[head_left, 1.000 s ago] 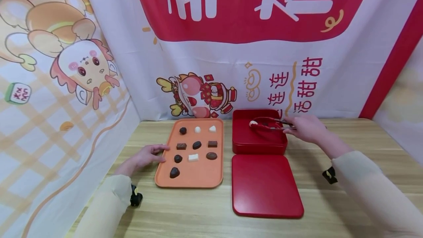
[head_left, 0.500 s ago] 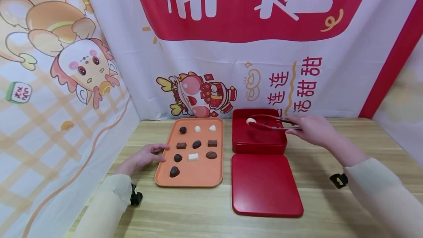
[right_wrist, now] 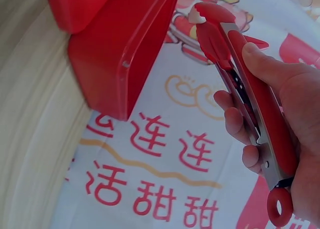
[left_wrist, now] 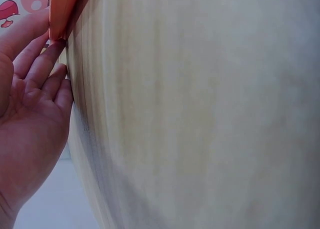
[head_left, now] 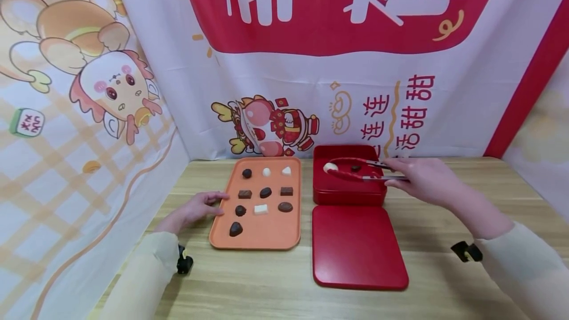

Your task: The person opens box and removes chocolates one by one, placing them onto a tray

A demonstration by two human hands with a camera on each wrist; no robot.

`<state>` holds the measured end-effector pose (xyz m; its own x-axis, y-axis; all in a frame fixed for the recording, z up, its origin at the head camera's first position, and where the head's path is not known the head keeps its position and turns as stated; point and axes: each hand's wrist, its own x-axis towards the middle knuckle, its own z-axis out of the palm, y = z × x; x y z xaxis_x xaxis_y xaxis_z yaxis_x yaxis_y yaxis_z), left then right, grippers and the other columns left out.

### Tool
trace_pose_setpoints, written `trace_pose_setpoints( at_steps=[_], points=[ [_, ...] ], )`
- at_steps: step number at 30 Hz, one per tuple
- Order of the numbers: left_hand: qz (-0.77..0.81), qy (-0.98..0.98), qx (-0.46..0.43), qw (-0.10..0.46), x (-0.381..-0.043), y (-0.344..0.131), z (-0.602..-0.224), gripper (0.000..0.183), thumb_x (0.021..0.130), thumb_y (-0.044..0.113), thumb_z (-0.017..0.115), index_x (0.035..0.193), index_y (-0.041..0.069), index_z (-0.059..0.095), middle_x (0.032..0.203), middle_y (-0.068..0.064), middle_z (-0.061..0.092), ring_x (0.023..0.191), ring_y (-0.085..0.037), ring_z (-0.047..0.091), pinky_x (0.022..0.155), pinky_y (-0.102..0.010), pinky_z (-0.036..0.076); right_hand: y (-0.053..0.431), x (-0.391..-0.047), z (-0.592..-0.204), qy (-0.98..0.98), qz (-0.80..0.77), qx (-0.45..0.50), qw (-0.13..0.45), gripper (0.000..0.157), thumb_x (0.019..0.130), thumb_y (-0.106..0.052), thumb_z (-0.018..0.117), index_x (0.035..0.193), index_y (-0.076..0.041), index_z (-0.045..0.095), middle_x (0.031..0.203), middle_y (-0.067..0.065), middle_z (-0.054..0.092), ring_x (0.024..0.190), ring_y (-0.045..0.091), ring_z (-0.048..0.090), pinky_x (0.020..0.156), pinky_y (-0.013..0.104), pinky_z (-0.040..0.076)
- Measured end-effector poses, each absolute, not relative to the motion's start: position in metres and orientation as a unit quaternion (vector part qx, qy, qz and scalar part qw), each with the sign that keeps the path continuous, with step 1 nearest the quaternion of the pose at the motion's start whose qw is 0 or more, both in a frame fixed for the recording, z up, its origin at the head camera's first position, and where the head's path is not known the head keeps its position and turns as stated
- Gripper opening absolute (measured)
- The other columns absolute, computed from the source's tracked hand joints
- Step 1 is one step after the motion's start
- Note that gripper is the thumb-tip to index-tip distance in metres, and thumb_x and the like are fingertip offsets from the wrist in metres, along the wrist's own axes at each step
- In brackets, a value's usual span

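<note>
My right hand (head_left: 422, 177) grips red-tipped metal tongs (right_wrist: 255, 104). Between the tongs' red tips is a round white chocolate (head_left: 330, 167), held over or inside the open red box (head_left: 348, 197); whether it touches the bottom I cannot tell. A small dark chocolate (head_left: 355, 168) lies in the box, partly framed by the tongs' arms. My left hand (head_left: 195, 209) touches the left rim of the orange tray (head_left: 271, 236), its thumb and fingers spread along the edge. Dark, brown and white chocolates, several in all, sit in rows on that tray, among them a dark heart-like piece (head_left: 235, 229).
A flat red lid (head_left: 359, 251) lies on the wooden table (head_left: 249, 285), just in front of the box. Behind the tray and box hangs a printed white and red cloth (head_left: 355, 73). Another patterned cloth (head_left: 89, 162) forms the left side.
The tongs and the white chocolate have shifted left within the box area, and the dark piece shows more plainly. My right forearm has swung outward to the right; my left hand stays put.
</note>
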<state>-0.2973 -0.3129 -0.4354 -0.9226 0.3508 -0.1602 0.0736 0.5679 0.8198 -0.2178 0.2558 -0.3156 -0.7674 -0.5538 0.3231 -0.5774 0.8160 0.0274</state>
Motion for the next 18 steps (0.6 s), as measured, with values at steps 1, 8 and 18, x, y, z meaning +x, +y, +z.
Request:
trace_pose_setpoints(
  at_steps=[1, 8, 18],
  points=[
    [0.449, 0.871, 0.123, 0.154, -0.298, -0.313, -0.436, 0.05, 0.086, 0.009, 0.073, 0.133, -0.001, 0.056, 0.15, -0.027, 0.033, 0.141, -0.043, 0.022, 0.114, -0.055, 0.015, 0.254, -0.216, -0.316, -0.935, 0.038, 0.31, 0.169, 0.053, 0.081, -0.028, 0.079, 0.126, -0.006, 0.064, 0.111, 0.015, 0.069, 0.091, 0.03, 0.069, 0.073, 0.047, 0.057],
    [0.45, 0.871, 0.123, 0.156, -0.299, -0.314, -0.437, 0.052, 0.086, 0.01, 0.073, 0.133, 0.0, 0.056, 0.15, -0.027, 0.033, 0.14, -0.043, 0.022, 0.114, -0.055, 0.016, 0.242, -0.201, -0.313, -0.923, 0.035, 0.338, 0.179, 0.053, 0.079, -0.026, 0.081, 0.124, -0.005, 0.066, 0.107, 0.013, 0.07, 0.086, 0.027, 0.069, 0.07, 0.044, 0.058],
    [0.441, 0.876, 0.126, 0.151, -0.298, -0.313, -0.436, 0.052, 0.086, 0.01, 0.073, 0.134, 0.0, 0.056, 0.149, -0.026, 0.034, 0.14, -0.043, 0.023, 0.114, -0.055, 0.017, 0.22, -0.186, -0.311, -0.931, 0.047, 0.335, 0.137, 0.057, 0.079, -0.029, 0.082, 0.13, -0.01, 0.064, 0.109, 0.01, 0.071, 0.087, 0.025, 0.07, 0.072, 0.04, 0.059]
  ],
)
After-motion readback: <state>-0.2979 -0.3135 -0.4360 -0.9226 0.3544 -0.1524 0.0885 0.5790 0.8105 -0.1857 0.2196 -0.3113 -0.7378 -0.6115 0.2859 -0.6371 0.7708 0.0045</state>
